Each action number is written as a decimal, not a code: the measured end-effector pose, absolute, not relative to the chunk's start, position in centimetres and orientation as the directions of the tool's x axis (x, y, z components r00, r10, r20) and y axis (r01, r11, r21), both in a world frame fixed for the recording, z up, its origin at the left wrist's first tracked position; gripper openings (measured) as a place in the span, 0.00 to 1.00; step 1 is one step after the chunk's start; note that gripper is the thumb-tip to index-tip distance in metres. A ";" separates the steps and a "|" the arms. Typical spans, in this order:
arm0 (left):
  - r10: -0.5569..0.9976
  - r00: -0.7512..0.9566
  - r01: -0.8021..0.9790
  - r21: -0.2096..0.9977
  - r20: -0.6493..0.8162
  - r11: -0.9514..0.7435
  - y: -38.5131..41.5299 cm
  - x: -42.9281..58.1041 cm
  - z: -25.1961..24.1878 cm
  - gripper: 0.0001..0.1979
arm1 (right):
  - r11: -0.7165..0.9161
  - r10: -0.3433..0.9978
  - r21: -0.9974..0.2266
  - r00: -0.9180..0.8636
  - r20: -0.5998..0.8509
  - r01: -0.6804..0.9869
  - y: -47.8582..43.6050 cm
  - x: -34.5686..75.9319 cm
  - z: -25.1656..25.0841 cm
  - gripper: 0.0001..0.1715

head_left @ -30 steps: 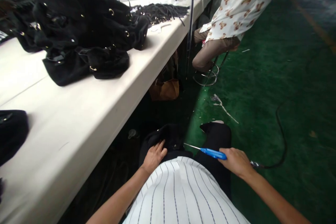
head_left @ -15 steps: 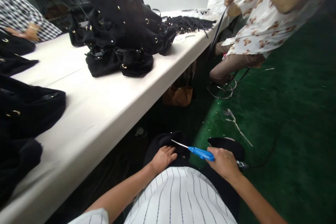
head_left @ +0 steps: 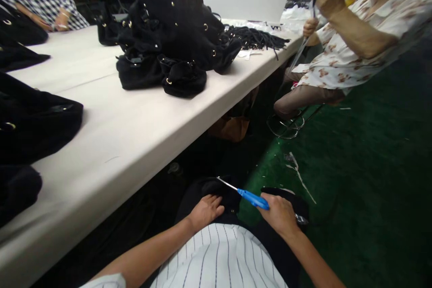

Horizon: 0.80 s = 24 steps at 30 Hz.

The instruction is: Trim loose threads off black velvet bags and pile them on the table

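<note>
On my lap lies a black cloth bag (head_left: 197,191) with a small gold eyelet, dark against my dark trousers. My left hand (head_left: 205,211) rests on the cloth with its fingers stretched out flat. To the right, my right hand (head_left: 278,216) is closed round the handle of a blue-handled tool (head_left: 251,198). The tool's thin metal rod points up and left, its tip at the bag's upper part, just beyond my left fingers. Whether the tip touches the cloth I cannot tell. A silvery end sticks out behind my right hand.
A long white table (head_left: 111,144) runs along my left, with a heap of black bags (head_left: 172,22) and black cords (head_left: 256,38) on it. A co-worker (head_left: 324,67) sits on a stool at right, another (head_left: 50,0) stands far left. White scraps (head_left: 299,175) lie on the green floor (head_left: 364,180).
The view has shifted a little. The tool and both hands keep nearly the same place over the bag. The seated co-worker's raised hand and forearm have come more into view.
</note>
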State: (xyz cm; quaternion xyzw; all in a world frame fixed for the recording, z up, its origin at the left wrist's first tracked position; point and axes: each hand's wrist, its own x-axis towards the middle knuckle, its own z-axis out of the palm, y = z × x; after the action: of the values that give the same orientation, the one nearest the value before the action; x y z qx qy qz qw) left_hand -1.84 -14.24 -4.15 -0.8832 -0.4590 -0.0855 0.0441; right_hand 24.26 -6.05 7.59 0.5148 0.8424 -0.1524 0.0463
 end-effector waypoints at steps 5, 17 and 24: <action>0.810 0.555 0.826 -0.007 0.187 -0.564 -14.3 -1.8 -4.2 0.09 | 0.430 0.845 -0.189 -0.467 -0.260 0.883 -5.6 23.2 7.7 0.07; 0.814 0.547 0.829 0.005 0.196 -0.559 -14.3 -1.9 -4.5 0.08 | 0.457 0.832 -0.177 -0.489 -0.263 0.872 -5.2 22.7 7.0 0.07; 0.820 0.547 0.829 0.025 0.170 -0.558 -14.6 -1.9 -4.4 0.09 | 0.437 0.844 -0.183 -0.472 -0.256 0.881 -5.2 22.2 6.8 0.07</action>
State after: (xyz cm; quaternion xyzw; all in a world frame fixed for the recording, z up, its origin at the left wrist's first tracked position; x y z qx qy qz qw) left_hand -1.89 -14.57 -4.42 -0.8789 -0.4692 -0.0811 0.0292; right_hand 22.22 -5.23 6.77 0.5101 0.8453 -0.1461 0.0630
